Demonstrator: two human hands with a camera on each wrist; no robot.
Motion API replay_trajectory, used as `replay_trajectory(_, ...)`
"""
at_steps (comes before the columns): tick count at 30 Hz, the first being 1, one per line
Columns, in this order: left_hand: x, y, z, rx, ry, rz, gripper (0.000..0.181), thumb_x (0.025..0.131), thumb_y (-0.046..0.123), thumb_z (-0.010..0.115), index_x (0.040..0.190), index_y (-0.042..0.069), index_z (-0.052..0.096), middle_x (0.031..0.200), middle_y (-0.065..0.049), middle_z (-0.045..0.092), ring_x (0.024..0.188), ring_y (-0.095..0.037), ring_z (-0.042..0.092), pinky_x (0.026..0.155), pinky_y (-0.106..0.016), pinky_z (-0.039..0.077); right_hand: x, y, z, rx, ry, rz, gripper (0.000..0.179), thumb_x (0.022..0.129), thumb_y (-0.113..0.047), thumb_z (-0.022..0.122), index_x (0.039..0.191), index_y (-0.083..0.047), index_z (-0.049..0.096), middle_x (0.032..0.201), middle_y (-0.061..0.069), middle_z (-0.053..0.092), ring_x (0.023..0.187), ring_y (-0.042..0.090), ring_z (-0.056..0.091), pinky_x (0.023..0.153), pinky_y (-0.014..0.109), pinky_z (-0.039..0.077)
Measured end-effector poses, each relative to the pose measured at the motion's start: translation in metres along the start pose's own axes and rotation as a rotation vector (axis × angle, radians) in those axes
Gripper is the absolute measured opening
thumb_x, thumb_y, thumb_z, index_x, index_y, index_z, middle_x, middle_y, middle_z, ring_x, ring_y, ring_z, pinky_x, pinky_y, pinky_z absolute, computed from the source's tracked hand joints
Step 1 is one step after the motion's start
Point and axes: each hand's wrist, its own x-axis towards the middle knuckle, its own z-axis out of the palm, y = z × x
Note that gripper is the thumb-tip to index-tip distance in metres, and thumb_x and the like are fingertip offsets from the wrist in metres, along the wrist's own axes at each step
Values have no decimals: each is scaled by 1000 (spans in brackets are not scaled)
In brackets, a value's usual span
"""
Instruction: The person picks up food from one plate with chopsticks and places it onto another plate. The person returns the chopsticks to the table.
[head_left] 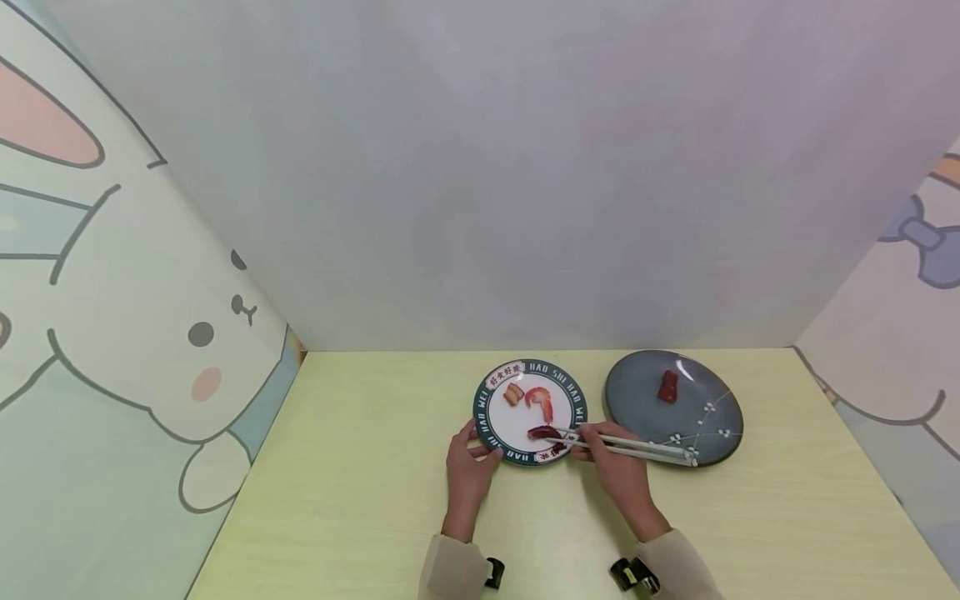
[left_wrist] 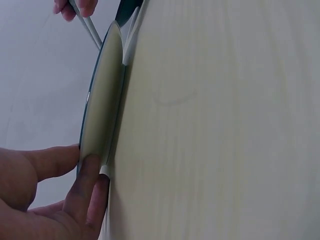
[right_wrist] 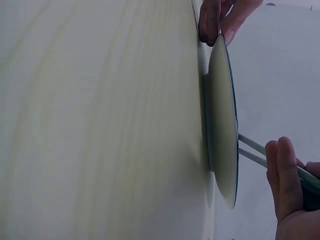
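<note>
My left hand [head_left: 469,471] grips the lower left rim of a round white plate [head_left: 504,425] with a dark green lettered border. In the left wrist view, thumb and fingers of the left hand [left_wrist: 65,190] pinch the plate's edge. A pair of pale chopsticks [head_left: 652,451] is held in my right hand [head_left: 618,467], at the plate's lower right. Their tips meet a glossy dark red food piece [head_left: 543,432] low on the plate. Above it lie a curled orange-and-white shrimp [head_left: 540,403] and a small brown-and-cream striped food piece [head_left: 513,394].
To the right is a dark blue-grey oval plate [head_left: 630,400] with white blossoms, bearing a red food piece [head_left: 668,387]. The chopsticks' rear ends extend over its lower edge. A pale wall [head_left: 480,208] rises behind the light wooden table [head_left: 360,483], with cartoon-printed panels at both sides.
</note>
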Motion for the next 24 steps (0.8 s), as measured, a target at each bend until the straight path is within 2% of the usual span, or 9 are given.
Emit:
replay_trajectory(6,0,1,-1,1,0,-3,70,85,-7,80,149,-6,52,122,-16,60,96,-23,69,75,-35,62,0,-4,3,-22,34,58,21,104,-1,63,109,19,71,94,31,74,68,6,75,69,27,64)
replay_trajectory(14,-2,3,-1,-10,-6,-5,69,85,-8,80,148,-6,53,123,-17,60,97,-24,69,75,-34,62,0,-2,2,-41,74,75,25,104,-5,65,110,18,71,93,27,77,68,6,76,69,20,61)
replay_trajectory(24,-3,4,-3,-10,4,9,68,84,-9,80,147,-8,53,122,-17,60,96,-25,70,76,-35,62,3,6,1,40,115,59,24,104,0,62,110,22,69,98,34,74,65,9,77,68,23,62)
